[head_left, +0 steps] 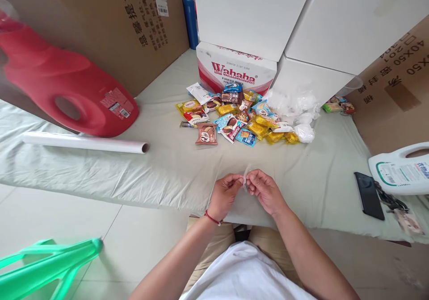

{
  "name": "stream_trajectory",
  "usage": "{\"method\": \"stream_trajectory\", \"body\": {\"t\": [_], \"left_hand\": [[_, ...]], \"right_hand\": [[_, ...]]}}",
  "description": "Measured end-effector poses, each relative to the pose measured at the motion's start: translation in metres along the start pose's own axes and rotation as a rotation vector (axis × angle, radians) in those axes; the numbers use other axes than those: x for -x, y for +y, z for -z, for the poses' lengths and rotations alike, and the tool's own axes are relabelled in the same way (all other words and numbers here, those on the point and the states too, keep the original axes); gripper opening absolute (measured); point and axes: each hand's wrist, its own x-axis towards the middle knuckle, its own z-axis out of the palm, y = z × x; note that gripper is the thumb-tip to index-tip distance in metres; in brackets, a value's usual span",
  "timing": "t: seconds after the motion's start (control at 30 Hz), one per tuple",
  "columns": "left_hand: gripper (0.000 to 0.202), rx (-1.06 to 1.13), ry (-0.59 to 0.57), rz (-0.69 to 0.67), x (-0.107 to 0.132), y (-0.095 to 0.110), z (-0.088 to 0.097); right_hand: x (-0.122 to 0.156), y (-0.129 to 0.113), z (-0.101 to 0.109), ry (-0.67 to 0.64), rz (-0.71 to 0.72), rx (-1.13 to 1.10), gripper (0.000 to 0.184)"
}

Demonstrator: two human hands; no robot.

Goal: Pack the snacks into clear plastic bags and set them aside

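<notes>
Both my hands meet over the front part of the covered table (174,166), pinching a small piece of thin clear plastic (246,179), which looks like a bag. My left hand (226,195), with a red cord bracelet at the wrist, grips its left side between thumb and forefinger. On the other side my right hand (266,190) pinches it the same way. Beyond the hands lies a heap of wrapped snacks (231,126) in brown, yellow, blue and red packets. A bunch of crumpled clear plastic bags (295,106) sits at the heap's right.
A Wahaha carton (234,70) stands behind the snacks. To the left are a red detergent jug (77,81) and a white roll (87,143). At right lie a phone (369,196), keys (389,197) and a white bottle (402,170). A green stool (50,264) is on the floor.
</notes>
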Motion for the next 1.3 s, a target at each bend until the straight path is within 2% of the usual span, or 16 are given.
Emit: {"method": "stream_trajectory", "body": {"t": [0.1,0.2,0.33,0.43,0.53,0.6,0.7,0.77,0.87,0.93,1.03,1.17,1.23,1.3], "left_hand": [[0.028,0.016,0.033,0.014,0.000,0.000,-0.001],[0.027,0.012,0.038,0.015,0.002,0.002,-0.002],[0.026,0.043,0.059,0.017,0.002,0.003,-0.003],[0.026,0.130,0.112,0.042,0.000,0.005,-0.001],[0.027,0.236,0.128,0.117,0.001,0.012,0.001],[0.033,0.272,0.093,0.170,0.003,0.019,0.002],[0.052,0.284,0.032,0.271,0.004,0.029,0.001],[0.062,0.253,0.040,0.335,0.003,0.032,0.000],[0.059,0.171,0.096,0.331,-0.001,0.030,-0.001],[0.055,0.172,0.128,0.286,-0.004,0.028,0.000],[0.048,0.226,0.168,0.234,-0.006,0.029,0.002],[0.047,0.233,0.145,0.252,-0.004,0.030,0.002],[0.044,0.209,0.181,0.258,-0.004,0.027,0.000],[0.040,0.171,0.230,0.247,-0.005,0.022,-0.002]], "right_hand": [[0.003,0.006,0.001,0.014,0.104,0.170,0.033],[0.004,0.009,0.002,0.041,0.134,0.264,0.030],[0.004,0.007,0.004,0.036,0.104,0.258,0.033],[0.003,0.006,0.008,0.089,0.092,0.231,0.035],[0.004,0.007,0.013,0.153,0.149,0.228,0.032],[0.006,0.007,0.016,0.169,0.212,0.252,0.028],[0.011,0.006,0.017,0.132,0.287,0.305,0.020],[0.015,0.005,0.015,0.081,0.307,0.325,0.017],[0.021,0.004,0.014,0.042,0.312,0.314,0.017],[0.022,0.005,0.017,0.096,0.305,0.298,0.020],[0.021,0.009,0.027,0.248,0.249,0.265,0.027],[0.021,0.012,0.042,0.364,0.147,0.233,0.033],[0.025,0.009,0.042,0.493,0.217,0.335,0.031],[0.030,0.003,0.036,0.588,0.363,0.511,0.023]]}}
